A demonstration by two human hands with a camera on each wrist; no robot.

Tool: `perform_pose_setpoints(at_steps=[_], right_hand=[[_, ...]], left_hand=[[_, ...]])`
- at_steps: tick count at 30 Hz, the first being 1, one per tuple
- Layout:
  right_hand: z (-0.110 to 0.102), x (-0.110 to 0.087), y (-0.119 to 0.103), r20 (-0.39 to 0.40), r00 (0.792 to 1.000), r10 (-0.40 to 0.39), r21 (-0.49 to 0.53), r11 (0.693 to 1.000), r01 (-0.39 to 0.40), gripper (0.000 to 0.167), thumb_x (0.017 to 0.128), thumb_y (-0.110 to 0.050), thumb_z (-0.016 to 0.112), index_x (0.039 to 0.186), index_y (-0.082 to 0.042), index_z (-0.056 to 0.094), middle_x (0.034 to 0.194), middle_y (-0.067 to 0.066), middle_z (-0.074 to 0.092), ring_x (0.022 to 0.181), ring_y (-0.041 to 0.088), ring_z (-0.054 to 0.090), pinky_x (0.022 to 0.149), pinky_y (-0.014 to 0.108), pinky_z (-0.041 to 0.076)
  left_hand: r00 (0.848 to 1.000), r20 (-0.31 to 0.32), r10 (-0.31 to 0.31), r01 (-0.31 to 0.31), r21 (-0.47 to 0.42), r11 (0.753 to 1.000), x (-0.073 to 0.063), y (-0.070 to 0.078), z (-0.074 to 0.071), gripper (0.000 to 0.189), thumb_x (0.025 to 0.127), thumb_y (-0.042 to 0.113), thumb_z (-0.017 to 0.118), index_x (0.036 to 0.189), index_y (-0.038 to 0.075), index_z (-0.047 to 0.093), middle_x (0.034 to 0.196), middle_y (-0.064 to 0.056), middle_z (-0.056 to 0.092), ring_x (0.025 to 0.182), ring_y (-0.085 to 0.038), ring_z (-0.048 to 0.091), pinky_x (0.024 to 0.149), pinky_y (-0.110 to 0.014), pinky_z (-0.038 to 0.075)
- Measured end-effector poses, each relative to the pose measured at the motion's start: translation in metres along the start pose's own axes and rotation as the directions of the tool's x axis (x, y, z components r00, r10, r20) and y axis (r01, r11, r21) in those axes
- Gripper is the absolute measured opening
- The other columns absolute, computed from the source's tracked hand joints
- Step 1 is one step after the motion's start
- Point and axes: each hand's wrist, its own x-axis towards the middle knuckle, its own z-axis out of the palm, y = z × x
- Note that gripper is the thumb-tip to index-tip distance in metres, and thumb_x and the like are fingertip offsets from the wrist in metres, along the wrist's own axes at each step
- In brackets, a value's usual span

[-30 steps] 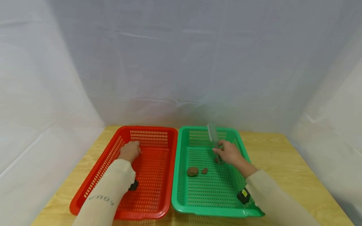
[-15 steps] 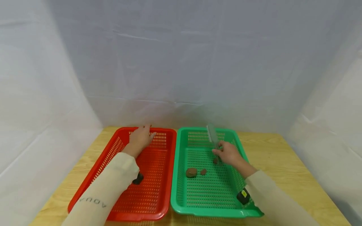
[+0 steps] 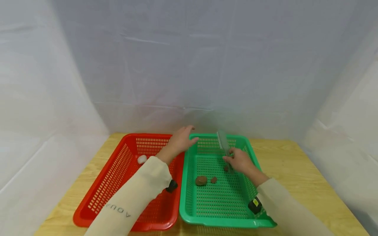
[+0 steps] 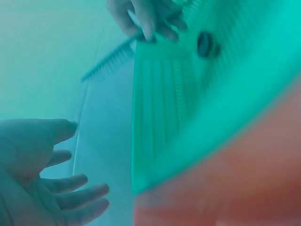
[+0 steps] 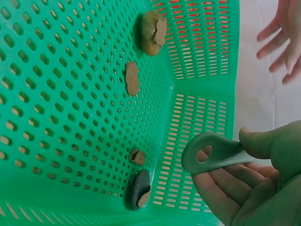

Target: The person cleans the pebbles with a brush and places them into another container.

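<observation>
My right hand (image 3: 240, 160) grips a grey-green brush (image 3: 222, 140) by its handle (image 5: 214, 153), which has a hole at its end. The bristled head points up above the green basket (image 3: 228, 222). My left hand (image 3: 180, 140), fingers spread and holding nothing, is over the far corner where the red basket (image 3: 81, 218) meets the green one. Below the right hand, a rounded brown stone (image 5: 153, 35) with a tan patch lies in the green basket. Near it are a flat brown piece (image 5: 132, 78), a smaller curled piece (image 5: 137, 157) and a dark stone (image 5: 138, 188) with a tan patch.
A white rounded lump (image 3: 142, 159) lies at the far left in the red basket. Both baskets stand side by side on a wooden table (image 3: 289, 177). White sheeting (image 3: 189, 65) encloses the back and sides.
My left hand has risen from inside the red basket and moved right, its fingers now spread. The white lump has come into view there. My right hand and the brush have hardly moved.
</observation>
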Motion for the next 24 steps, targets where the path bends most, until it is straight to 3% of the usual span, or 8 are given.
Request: perform_pose_setpoints(at_steps=[8, 15, 18, 21, 24], right_hand=[[0.002, 0.001, 0.0, -0.007, 1.0, 0.006, -0.006, 1.0, -0.006, 0.025, 0.097, -0.021, 0.062, 0.103, 0.003, 0.06, 0.092, 0.014, 0.069, 0.077, 0.022, 0.064, 0.058, 0.033, 0.049], [-0.001, -0.001, 0.0, -0.012, 1.0, 0.013, -0.014, 1.0, -0.013, 0.026, 0.097, -0.02, 0.062, 0.105, 0.004, 0.06, 0.089, 0.013, 0.069, 0.067, 0.019, 0.056, 0.054, 0.031, 0.043], [-0.001, -0.001, -0.001, -0.012, 1.0, 0.013, -0.019, 1.0, -0.013, 0.027, 0.096, -0.02, 0.062, 0.106, 0.005, 0.06, 0.091, 0.015, 0.069, 0.07, 0.019, 0.058, 0.055, 0.031, 0.045], [0.0, -0.002, -0.001, -0.009, 1.0, 0.013, -0.021, 1.0, -0.013, 0.027, 0.096, -0.02, 0.063, 0.105, 0.005, 0.06, 0.092, 0.016, 0.069, 0.074, 0.021, 0.062, 0.057, 0.032, 0.047], [-0.001, -0.002, -0.001, -0.011, 1.0, 0.01, -0.026, 1.0, -0.01, 0.027, 0.096, -0.02, 0.063, 0.105, 0.005, 0.061, 0.094, 0.018, 0.069, 0.078, 0.024, 0.064, 0.059, 0.034, 0.05]], left_hand=[[0.986, 0.16, 0.037, -0.036, -0.005, 0.999, 0.006, 0.032, 0.024, 0.052, 0.095, 0.029, 0.064, 0.138, 0.006, 0.049, 0.137, -0.016, 0.053, 0.127, -0.033, 0.048, 0.103, -0.047, 0.041], [0.97, 0.245, 0.003, 0.013, -0.065, 0.998, 0.009, 0.041, 0.047, 0.055, 0.093, 0.027, 0.067, 0.139, 0.003, 0.049, 0.137, -0.014, 0.054, 0.125, -0.031, 0.05, 0.103, -0.044, 0.042], [0.948, 0.316, -0.044, 0.058, -0.035, 0.998, 0.007, 0.04, 0.055, 0.056, 0.092, 0.027, 0.068, 0.139, 0.004, 0.049, 0.139, -0.014, 0.052, 0.127, -0.031, 0.049, 0.104, -0.044, 0.041], [0.912, 0.4, -0.09, 0.104, -0.012, 0.995, 0.002, 0.04, 0.062, 0.057, 0.092, 0.027, 0.068, 0.14, 0.004, 0.049, 0.142, -0.014, 0.05, 0.129, -0.031, 0.047, 0.105, -0.044, 0.039], [0.889, 0.439, -0.129, 0.136, 0.014, 0.991, -0.003, 0.04, 0.068, 0.058, 0.091, 0.029, 0.069, 0.14, 0.005, 0.049, 0.143, -0.012, 0.048, 0.13, -0.03, 0.046, 0.105, -0.043, 0.04]])
